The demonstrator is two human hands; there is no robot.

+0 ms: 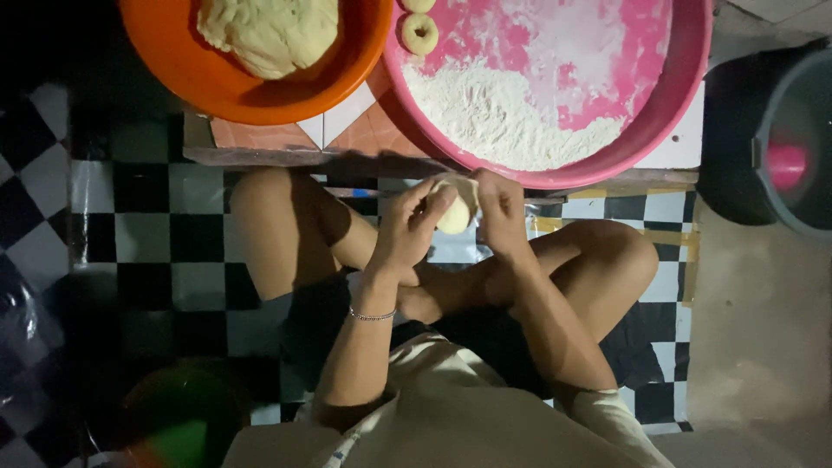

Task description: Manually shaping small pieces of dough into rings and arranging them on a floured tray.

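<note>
Holding a small pale dough piece (457,211) between both hands, I am sitting cross-legged on the black-and-white checkered floor (147,251). My left hand (410,227) is closing its grip on the dough from nine o'clock, thumb pressing on its top, while my right hand (498,211) is clamping it from three o'clock, fingers curling over the upper edge. The dough is sitting just above my knees, near the front edge of the low counter (347,143). At one o'clock from my hands, a big pink basin (685,78) is carrying a heap of flour (503,121) and two ring-shaped dough pieces (419,33) at its far left. At eleven o'clock, an orange bowl (173,69) is holding a large dough lump (270,33). Well off at three o'clock, a dark bucket (793,147) is standing on the bare ground. A thin bracelet (371,315) is circling my left wrist.
</note>
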